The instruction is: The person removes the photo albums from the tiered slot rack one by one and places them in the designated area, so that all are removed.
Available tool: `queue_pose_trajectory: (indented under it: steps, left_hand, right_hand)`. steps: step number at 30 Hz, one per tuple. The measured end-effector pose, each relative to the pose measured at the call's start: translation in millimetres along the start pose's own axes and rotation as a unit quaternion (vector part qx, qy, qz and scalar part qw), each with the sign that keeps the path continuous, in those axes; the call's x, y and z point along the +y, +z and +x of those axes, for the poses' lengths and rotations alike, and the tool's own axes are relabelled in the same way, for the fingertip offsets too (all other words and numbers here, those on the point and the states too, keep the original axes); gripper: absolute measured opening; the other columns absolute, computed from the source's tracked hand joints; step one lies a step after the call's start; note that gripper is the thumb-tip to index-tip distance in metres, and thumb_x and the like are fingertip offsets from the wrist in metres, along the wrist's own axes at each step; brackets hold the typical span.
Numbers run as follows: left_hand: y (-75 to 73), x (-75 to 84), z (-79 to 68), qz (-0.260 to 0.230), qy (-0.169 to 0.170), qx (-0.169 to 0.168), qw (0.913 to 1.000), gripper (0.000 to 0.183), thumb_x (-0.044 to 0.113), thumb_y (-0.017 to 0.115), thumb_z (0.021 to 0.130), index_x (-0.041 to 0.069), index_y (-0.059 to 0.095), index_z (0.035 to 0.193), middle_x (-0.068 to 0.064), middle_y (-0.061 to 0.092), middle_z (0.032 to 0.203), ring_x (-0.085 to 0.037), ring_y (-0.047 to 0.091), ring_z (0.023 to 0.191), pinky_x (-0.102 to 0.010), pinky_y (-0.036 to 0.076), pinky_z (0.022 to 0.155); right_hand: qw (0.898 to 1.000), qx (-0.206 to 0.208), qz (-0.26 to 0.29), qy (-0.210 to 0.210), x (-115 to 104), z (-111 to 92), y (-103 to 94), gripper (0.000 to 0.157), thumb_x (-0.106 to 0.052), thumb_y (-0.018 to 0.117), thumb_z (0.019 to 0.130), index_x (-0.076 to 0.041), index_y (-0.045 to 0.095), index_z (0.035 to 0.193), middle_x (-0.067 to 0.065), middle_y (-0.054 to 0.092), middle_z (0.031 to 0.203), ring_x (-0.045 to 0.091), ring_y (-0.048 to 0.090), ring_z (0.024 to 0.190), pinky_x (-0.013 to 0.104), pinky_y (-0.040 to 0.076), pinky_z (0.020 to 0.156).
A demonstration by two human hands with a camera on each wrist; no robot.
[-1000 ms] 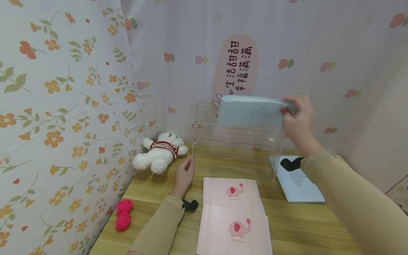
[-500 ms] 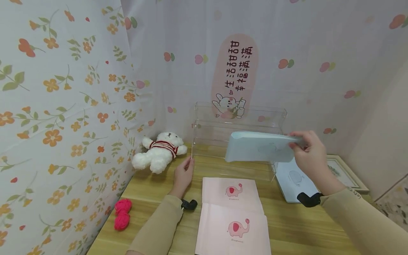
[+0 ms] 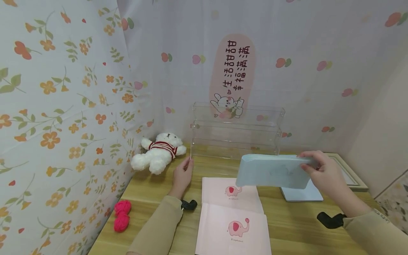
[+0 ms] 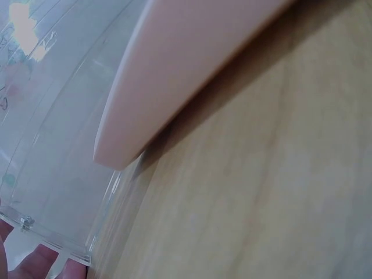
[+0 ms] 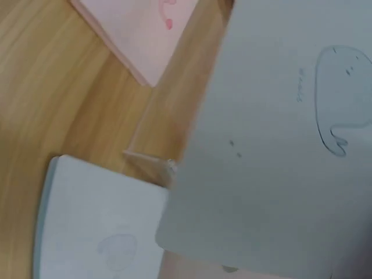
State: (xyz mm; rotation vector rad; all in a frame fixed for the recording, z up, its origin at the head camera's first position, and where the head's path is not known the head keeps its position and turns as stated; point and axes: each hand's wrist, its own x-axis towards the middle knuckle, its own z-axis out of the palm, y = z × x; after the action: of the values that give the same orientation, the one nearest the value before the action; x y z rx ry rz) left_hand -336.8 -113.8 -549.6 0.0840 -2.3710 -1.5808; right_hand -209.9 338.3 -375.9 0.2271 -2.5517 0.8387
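My right hand (image 3: pixel 325 173) pinches one end of a light-blue notebook (image 3: pixel 271 173), held in the air above the table's right half. A whale drawing shows on its cover in the right wrist view. With thumb and fingers, my left hand (image 3: pixel 183 177) grips the left side edge of a clear acrylic tiered rack (image 3: pixel 236 123); fingertips (image 4: pixel 38 263) appear at that panel in the left wrist view. Two pink notebooks (image 3: pixel 220 230) with elephant covers lie overlapping in front of the rack. Another blue notebook (image 5: pixel 87 221) lies on the table at right, partly hidden by the held one.
A white plush bear (image 3: pixel 159 156) in a striped top lies left of the rack. Pink yarn (image 3: pixel 122 216) sits near the table's left edge. Behind my right hand lies a picture frame (image 3: pixel 361 184). Printed curtains (image 3: pixel 178 32) hang at the back and left.
My right hand has brought the blue notebook down and to the right, from in front of the rack's top tier to low over the table. My left hand stays on the rack's edge.
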Motion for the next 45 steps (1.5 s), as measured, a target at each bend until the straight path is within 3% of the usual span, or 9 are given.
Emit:
queue_pose_trajectory:
  steps: [4,7,13,16,22,26,36,40,45]
  left_hand:
    - [0.1,1.8,0.9,-0.008,0.001,-0.002,1.0,0.045,0.042,0.063,0.113,0.02,0.069,0.151,-0.013,0.079,0.137,-0.035,0.075,0.125,-0.058,0.057,0.111]
    - [0.2,0.2,0.9,-0.006,-0.003,0.004,1.0,0.045,0.043,0.064,0.112,0.021,0.07,0.151,-0.013,0.08,0.135,-0.035,0.075,0.125,-0.058,0.057,0.11]
    - [1.5,-3.8,0.0,-0.007,-0.005,0.005,0.9999,0.046,0.046,0.065,0.111,0.021,0.07,0.15,-0.012,0.08,0.134,-0.034,0.075,0.124,-0.057,0.058,0.109]
    - [1.6,-4.4,-0.2,-0.014,0.005,0.004,0.9999,0.047,0.046,0.064,0.112,0.019,0.07,0.15,-0.013,0.08,0.135,-0.034,0.075,0.125,-0.057,0.058,0.109]
    - [2.3,-4.2,-1.2,-0.022,0.008,0.004,0.9997,0.046,0.043,0.065,0.112,0.016,0.07,0.149,-0.015,0.079,0.135,-0.035,0.075,0.124,-0.057,0.059,0.109]
    - [3.9,-5.8,0.5,-0.009,0.015,0.014,0.9997,0.042,0.037,0.065,0.112,0.016,0.072,0.147,-0.014,0.081,0.132,-0.035,0.077,0.119,-0.056,0.06,0.105]
    - [1.6,-2.3,-0.9,-0.008,0.011,0.006,0.9999,0.042,0.038,0.064,0.112,0.017,0.071,0.148,-0.014,0.08,0.134,-0.036,0.076,0.123,-0.058,0.059,0.108]
    - [3.0,-3.7,0.3,-0.001,0.021,0.018,0.9996,0.04,0.036,0.064,0.112,0.015,0.073,0.146,-0.015,0.081,0.131,-0.036,0.077,0.118,-0.057,0.06,0.103]
    - [3.7,-4.3,1.0,0.0,0.021,0.018,0.9996,0.042,0.038,0.064,0.112,0.015,0.073,0.147,-0.015,0.081,0.132,-0.036,0.077,0.119,-0.057,0.06,0.104]
  right_hand:
    - [0.999,-0.038,-0.004,-0.015,14,-11,-6.4,0.025,0.004,0.079,0.096,-0.008,0.076,0.118,-0.007,0.063,0.085,0.007,0.04,0.053,0.027,0.038,0.048]
    - [0.997,-0.08,-0.013,0.01,21,-18,-8.9,0.024,-0.001,0.078,0.099,-0.01,0.075,0.121,-0.001,0.064,0.088,0.008,0.036,0.051,0.028,0.036,0.047]
    - [0.988,-0.144,-0.038,0.048,37,-29,-16.1,0.024,-0.006,0.079,0.1,-0.01,0.074,0.124,0.022,0.072,0.123,0.003,0.046,0.079,0.025,0.04,0.06]
    - [0.985,-0.159,-0.043,0.046,46,-33,-21.0,0.024,-0.007,0.081,0.098,-0.013,0.075,0.12,0.02,0.072,0.128,0.0,0.047,0.088,0.023,0.042,0.066]
    - [0.98,-0.196,-0.037,0.025,60,-41,-29.2,0.029,-0.004,0.086,0.091,-0.02,0.076,0.113,0.007,0.075,0.123,-0.02,0.047,0.103,0.021,0.053,0.071]
    - [0.966,-0.252,-0.049,0.032,70,-42,-36.9,0.033,-0.005,0.086,0.091,-0.022,0.072,0.117,0.01,0.075,0.128,-0.02,0.05,0.106,0.02,0.055,0.076]
    - [0.927,-0.374,-0.028,-0.001,92,-42,-41.9,0.031,-0.01,0.082,0.095,-0.018,0.066,0.12,-0.004,0.066,0.11,-0.008,0.053,0.094,0.022,0.052,0.075]
    - [0.912,-0.411,-0.021,-0.006,98,-38,-43.6,0.032,-0.014,0.083,0.095,-0.02,0.066,0.121,-0.006,0.065,0.111,-0.007,0.052,0.095,0.021,0.052,0.077]
    - [0.902,-0.432,-0.015,-0.014,107,-37,-44.0,0.032,-0.021,0.084,0.095,-0.02,0.068,0.123,-0.01,0.067,0.113,-0.008,0.053,0.097,0.019,0.053,0.082]
